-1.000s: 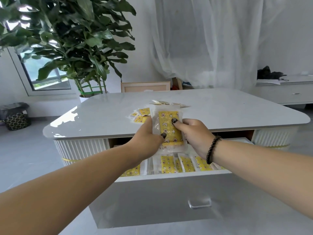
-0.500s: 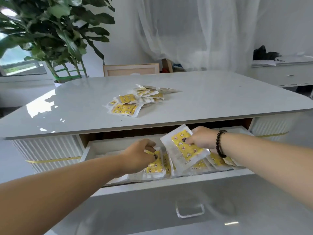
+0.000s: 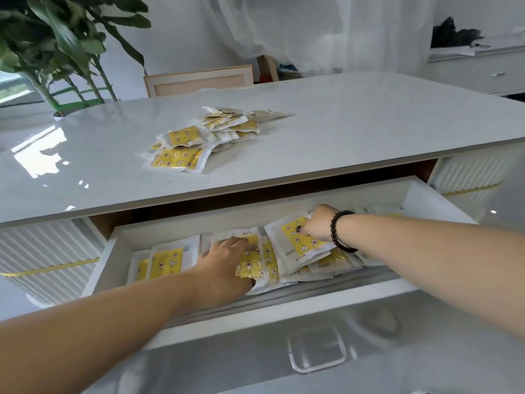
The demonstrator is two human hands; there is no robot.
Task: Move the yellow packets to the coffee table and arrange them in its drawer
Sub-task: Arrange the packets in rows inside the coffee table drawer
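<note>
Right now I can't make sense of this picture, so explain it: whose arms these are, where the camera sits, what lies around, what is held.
No machine here: a person wears a camera on the head, looking down at their own arms. The left hand rests with relaxed fingers on yellow packets in the open drawer of a white coffee table. The right hand, above a dark bead bracelet, pinches one packet and lays it on the row. A loose pile of packets waits on the tabletop. A potted plant stands behind on the left.

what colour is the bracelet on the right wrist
Black beads, in the head view: the bracelet.
</note>
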